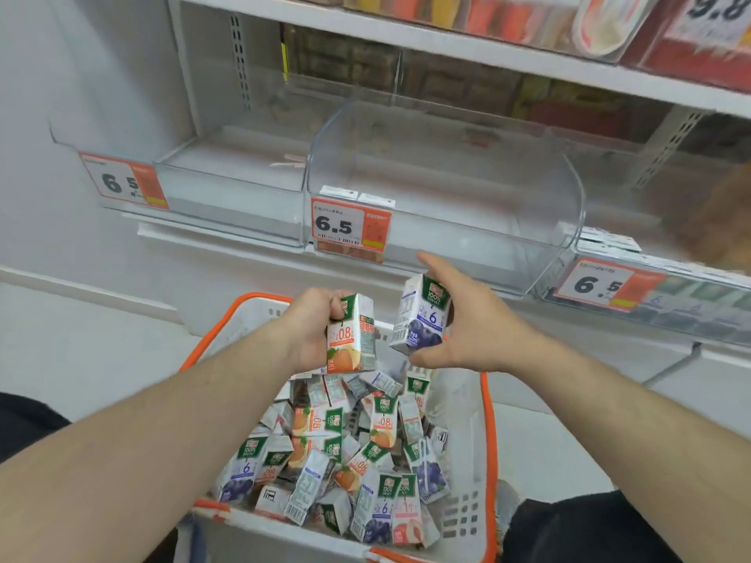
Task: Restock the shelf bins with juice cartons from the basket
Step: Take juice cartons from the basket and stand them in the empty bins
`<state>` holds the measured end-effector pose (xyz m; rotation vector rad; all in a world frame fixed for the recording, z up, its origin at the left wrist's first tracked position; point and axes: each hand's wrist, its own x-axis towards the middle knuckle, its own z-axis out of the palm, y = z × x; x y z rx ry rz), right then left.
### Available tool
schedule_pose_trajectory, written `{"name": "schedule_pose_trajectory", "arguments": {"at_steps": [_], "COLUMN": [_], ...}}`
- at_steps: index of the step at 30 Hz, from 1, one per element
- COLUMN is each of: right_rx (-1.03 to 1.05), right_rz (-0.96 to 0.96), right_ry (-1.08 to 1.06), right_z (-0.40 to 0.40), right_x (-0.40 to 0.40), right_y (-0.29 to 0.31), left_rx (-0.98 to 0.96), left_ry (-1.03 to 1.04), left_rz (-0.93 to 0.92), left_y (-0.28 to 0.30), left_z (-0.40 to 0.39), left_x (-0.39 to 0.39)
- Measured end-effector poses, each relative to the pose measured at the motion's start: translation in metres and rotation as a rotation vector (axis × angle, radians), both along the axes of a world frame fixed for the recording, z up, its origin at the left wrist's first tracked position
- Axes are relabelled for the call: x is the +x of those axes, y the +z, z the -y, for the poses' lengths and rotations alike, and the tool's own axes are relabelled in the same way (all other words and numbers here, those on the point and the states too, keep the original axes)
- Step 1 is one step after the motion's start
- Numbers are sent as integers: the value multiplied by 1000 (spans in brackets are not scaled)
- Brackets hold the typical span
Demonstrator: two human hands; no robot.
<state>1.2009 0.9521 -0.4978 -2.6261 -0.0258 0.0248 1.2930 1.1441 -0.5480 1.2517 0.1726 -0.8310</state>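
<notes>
Two juice cartons are held above the basket, below the empty shelf bins.

An orange carton [351,333] is gripped upright in the left hand [313,327]; a blueberry carton [422,314], tilted slightly left at the top, is pinched in the right hand [467,319], thumb below and fingers behind. The clear middle bin [447,197] lies directly up and ahead, nearer the right hand, it is judged. Many more cartons are piled loosely in the basket [489,420].

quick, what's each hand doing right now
Left hand: grips an orange juice carton.
Right hand: grips a blueberry juice carton.
</notes>
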Motion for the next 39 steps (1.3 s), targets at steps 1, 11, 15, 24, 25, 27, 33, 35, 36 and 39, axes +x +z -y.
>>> {"name": "schedule_pose_trajectory", "arguments": {"at_steps": [1,11,15,24,25,27,33,35,36,39], "right_rx": [16,-79,-74,174,195,258,315,387,421,419], "right_rz": [21,361,426,469,488,524,729,799,833,893], "right_ry": [-5,25,-8,-259,-316,-400,-641,-737,-792,-943], "right_z": [4,39,53,93,95,97,103,121,132,168], "right_x": [0,-10,-15,-37,-36,-35,-31,-30,-30,-35], "right_y": [3,12,21,60,58,56,65,72,77,88], "left_rx": [-19,330,463,552,582,596,614,605,610,636], "left_ry": [-2,-325,-554,-290,-270,-244,-277,-271,-269,-276], "left_rz": [7,802,1083,1314,1357,1415,1481,1494,1497,1472], "left_y": [2,39,52,71,72,76,89,95,96,93], "left_z": [5,53,77,134,139,150,183,194,198,208], "left_x": [0,8,-10,-18,-19,-22,-28,-30,-31,-31]}}
